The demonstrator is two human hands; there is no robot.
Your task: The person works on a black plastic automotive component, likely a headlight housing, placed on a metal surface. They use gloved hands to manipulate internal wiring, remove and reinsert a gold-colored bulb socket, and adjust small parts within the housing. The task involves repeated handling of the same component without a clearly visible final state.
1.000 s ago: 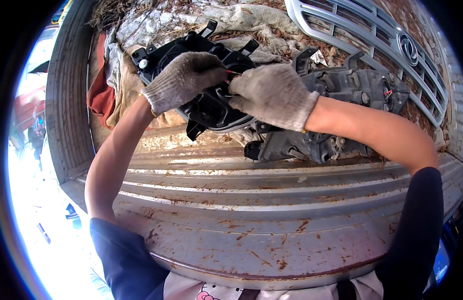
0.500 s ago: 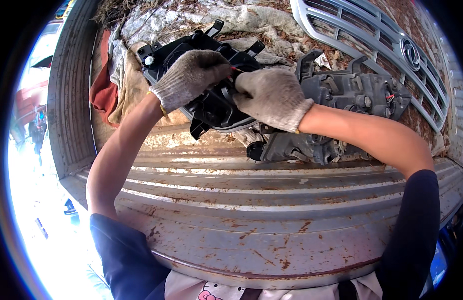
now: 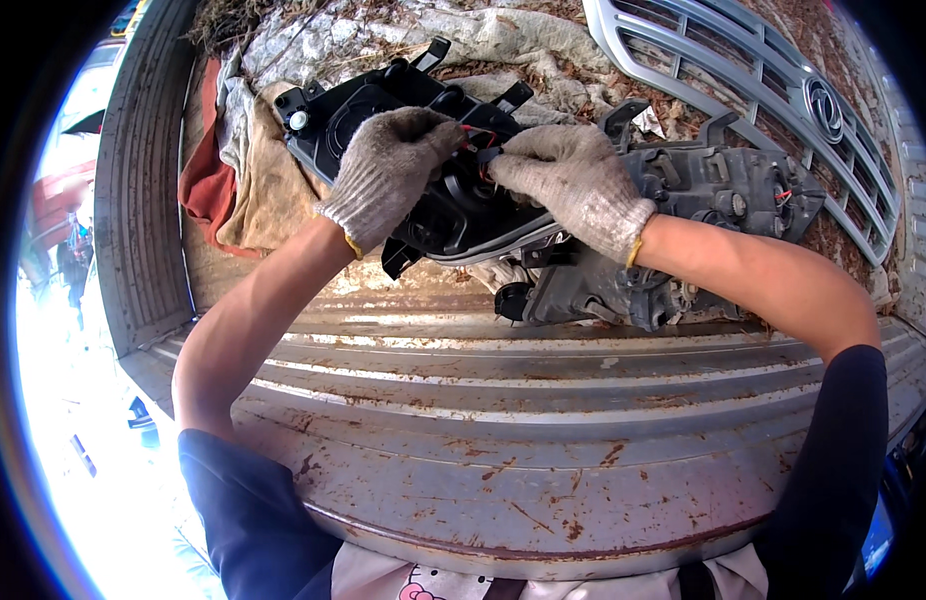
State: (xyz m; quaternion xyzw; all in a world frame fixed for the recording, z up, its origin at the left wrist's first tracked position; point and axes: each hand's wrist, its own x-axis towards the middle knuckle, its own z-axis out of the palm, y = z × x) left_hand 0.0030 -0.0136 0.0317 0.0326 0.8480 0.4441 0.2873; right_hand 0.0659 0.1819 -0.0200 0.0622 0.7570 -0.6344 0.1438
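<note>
Both my hands wear grey knit gloves over the back of a black headlamp housing (image 3: 468, 215), which has mounting tabs and a white fitting on its left corner. My left hand (image 3: 393, 165) is closed, fingertips pinched on a red wire (image 3: 471, 133) near the housing's middle. Just right of it my right hand (image 3: 573, 185) pinches a small dark connector (image 3: 488, 155) among red and black wires; its exact shape is partly hidden by the fingers. A dustier grey headlamp housing (image 3: 723, 175) with red wires lies to the right, partly behind my right hand and forearm.
A silver grille (image 3: 743, 70) lies at upper right. Dirty pale sheeting (image 3: 503, 40), a red cloth (image 3: 208, 200) and a tan cloth (image 3: 273, 210) lie under and beside the housings on a rusty, ribbed metal truck bed (image 3: 513, 440) with a side wall (image 3: 143, 200) at left.
My right hand has tilted and shifted right a little, uncovering the dark connector and wires. My left hand has turned more upright, its wrist moving right and down.
</note>
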